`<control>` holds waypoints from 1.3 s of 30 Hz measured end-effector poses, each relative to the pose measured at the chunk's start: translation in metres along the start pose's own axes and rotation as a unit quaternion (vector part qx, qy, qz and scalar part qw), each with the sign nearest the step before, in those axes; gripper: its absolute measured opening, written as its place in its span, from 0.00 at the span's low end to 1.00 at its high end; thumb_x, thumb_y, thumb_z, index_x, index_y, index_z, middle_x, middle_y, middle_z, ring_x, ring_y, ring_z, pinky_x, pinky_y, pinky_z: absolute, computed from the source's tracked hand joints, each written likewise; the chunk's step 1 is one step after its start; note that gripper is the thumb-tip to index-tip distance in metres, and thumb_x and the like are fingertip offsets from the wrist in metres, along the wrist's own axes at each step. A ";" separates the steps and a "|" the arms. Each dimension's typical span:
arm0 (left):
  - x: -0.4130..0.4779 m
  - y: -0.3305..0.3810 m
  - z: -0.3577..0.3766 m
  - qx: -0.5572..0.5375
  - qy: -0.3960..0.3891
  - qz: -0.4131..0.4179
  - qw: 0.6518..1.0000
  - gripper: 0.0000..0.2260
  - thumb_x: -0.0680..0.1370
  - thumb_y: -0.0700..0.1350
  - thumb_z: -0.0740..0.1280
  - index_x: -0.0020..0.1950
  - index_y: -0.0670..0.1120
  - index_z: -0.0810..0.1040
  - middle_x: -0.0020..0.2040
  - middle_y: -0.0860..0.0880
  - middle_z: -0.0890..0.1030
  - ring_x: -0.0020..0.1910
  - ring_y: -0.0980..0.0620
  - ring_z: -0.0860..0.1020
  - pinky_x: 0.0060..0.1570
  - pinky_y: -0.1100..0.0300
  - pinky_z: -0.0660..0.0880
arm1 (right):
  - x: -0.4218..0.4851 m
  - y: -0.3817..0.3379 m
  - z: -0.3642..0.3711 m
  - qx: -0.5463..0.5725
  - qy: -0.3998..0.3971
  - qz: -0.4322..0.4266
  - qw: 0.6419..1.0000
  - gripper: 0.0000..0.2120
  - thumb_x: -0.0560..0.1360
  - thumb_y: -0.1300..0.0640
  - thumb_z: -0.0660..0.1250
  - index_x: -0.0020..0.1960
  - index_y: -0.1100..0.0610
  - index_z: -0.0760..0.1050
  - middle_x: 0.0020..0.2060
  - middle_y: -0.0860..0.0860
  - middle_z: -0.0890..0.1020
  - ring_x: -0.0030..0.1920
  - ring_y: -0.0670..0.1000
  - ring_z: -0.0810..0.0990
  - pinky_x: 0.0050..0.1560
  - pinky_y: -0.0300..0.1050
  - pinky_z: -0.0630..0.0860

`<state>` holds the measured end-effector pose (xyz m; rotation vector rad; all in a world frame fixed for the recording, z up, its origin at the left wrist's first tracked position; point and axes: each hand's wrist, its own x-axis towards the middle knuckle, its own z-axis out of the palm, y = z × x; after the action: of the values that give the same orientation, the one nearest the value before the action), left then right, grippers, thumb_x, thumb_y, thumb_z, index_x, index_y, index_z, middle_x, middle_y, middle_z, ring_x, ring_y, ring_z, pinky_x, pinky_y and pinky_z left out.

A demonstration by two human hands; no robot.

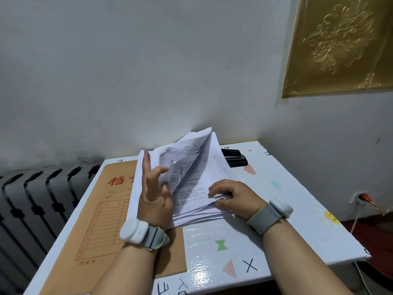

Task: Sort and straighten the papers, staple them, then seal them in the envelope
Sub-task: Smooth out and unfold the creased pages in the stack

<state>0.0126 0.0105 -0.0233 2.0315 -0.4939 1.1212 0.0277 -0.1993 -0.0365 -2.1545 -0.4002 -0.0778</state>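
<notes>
One view only, head-worn wide-angle camera, facing forward and down, close over the papers point(198, 167) on the table point(282, 188), wall point(148, 60) behind.

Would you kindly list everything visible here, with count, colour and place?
papers: one loose stack, white, mid-table, overlapping the envelope.
envelope: one, brown, red print, table's left.
stapler: one, black, behind the papers, partly hidden.
table: one, white with coloured shapes.
radiator: one, grey, left of table.
gold panel: one, wall, upper right.
wall socket: one, white, low right wall.
wristbands: two, grey-white, one per wrist.
left hand: one, props up lifted sheets.
right hand: one, pinches the stack's near edge.
</notes>
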 end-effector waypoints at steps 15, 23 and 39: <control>-0.007 -0.017 0.001 -0.043 -0.096 -0.129 0.986 0.22 0.68 0.36 0.60 0.33 0.65 0.76 0.39 0.57 0.79 0.41 0.62 0.76 0.37 0.78 0.66 | 0.001 0.003 0.004 -0.094 0.011 -0.019 0.995 0.09 0.67 0.65 0.71 0.38 0.51 0.83 0.52 0.46 0.75 0.53 0.45 0.75 0.50 0.25 0.66; -0.005 -0.012 -0.003 -0.023 -0.312 -0.164 0.936 0.18 0.63 0.64 0.64 0.52 0.67 0.75 0.50 0.62 0.77 0.48 0.62 0.72 0.44 0.81 0.62 | 0.004 0.002 0.007 -0.146 -0.032 -0.044 0.988 0.27 0.71 0.59 0.69 0.68 0.45 0.70 0.60 0.47 0.72 0.58 0.45 0.70 0.54 0.31 0.63; -0.005 -0.014 0.001 0.006 -0.235 -0.164 0.958 0.24 0.76 0.38 0.64 0.66 0.62 0.67 0.54 0.53 0.79 0.48 0.48 0.78 0.45 0.67 0.66 | 0.002 0.004 0.006 -0.057 0.038 -0.037 0.997 0.03 0.70 0.62 0.72 0.43 0.59 0.84 0.43 0.48 0.80 0.44 0.42 0.77 0.49 0.30 0.71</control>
<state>0.0189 0.0184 -0.0337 2.2905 -0.3567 0.4408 0.0302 -0.1957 -0.0426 -2.2413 -0.4399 -0.2290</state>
